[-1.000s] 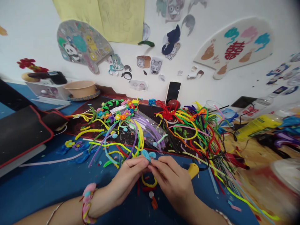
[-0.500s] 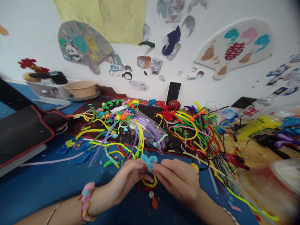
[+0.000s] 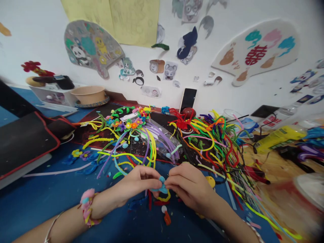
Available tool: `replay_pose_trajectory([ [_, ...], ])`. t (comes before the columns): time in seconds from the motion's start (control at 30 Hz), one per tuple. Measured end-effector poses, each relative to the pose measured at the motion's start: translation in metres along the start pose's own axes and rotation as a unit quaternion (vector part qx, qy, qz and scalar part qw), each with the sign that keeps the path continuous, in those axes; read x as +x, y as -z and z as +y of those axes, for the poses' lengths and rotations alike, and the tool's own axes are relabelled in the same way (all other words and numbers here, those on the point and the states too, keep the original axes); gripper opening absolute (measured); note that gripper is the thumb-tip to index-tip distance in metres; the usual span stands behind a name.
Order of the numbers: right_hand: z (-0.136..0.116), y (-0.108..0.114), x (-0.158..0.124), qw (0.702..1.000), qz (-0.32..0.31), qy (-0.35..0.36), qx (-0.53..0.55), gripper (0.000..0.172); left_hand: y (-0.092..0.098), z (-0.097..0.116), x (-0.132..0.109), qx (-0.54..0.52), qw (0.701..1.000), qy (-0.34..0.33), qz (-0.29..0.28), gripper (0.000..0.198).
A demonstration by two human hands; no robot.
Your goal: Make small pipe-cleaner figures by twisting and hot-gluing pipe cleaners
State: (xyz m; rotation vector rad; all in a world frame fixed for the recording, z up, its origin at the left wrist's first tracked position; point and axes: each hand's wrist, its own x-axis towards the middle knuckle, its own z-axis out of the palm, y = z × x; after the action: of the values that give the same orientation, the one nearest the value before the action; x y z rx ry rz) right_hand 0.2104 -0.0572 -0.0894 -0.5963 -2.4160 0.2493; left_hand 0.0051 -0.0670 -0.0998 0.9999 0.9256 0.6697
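Note:
My left hand (image 3: 134, 185) and my right hand (image 3: 188, 185) meet over the blue mat (image 3: 50, 202), both pinched on a small light-blue pipe-cleaner shape (image 3: 162, 184) held between their fingertips. A pink and yellow pipe-cleaner bracelet (image 3: 86, 207) sits on my left wrist. Under the hands lie a yellow pipe-cleaner ring (image 3: 165, 198), red scraps and a small orange piece (image 3: 166, 219).
Behind the hands is a heap of pipe-cleaner flowers and stems (image 3: 129, 135) and a tangle of loose coloured pipe cleaners (image 3: 215, 141). A phone (image 3: 187, 99) leans on the wall. A tan bowl (image 3: 88, 94) stands back left, a yellow glue bottle (image 3: 277, 138) at right, a black pad (image 3: 22, 141) at left.
Both hands have turned and lowered the light-blue shape, which now shows less above the fingers. The view has shifted slightly.

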Motion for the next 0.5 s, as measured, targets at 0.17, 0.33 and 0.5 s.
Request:
replay_pose_trajectory([
  [0.17, 0.003, -0.001, 0.0, 1.0, -0.002, -0.013, -0.011, 0.01, -0.002, -0.001, 0.003, 0.006, 0.999, -0.008, 0.03, 0.011],
  [0.33, 0.001, -0.005, 0.0, 0.996, 0.017, -0.089, 0.025, 0.007, -0.006, -0.007, 0.004, -0.016, 0.993, -0.064, 0.094, 0.009],
  [0.5, -0.003, -0.012, 0.0, 0.992, 0.034, -0.117, 0.035, 0.011, -0.011, -0.012, 0.005, -0.061, 0.984, -0.086, 0.144, 0.011],
])
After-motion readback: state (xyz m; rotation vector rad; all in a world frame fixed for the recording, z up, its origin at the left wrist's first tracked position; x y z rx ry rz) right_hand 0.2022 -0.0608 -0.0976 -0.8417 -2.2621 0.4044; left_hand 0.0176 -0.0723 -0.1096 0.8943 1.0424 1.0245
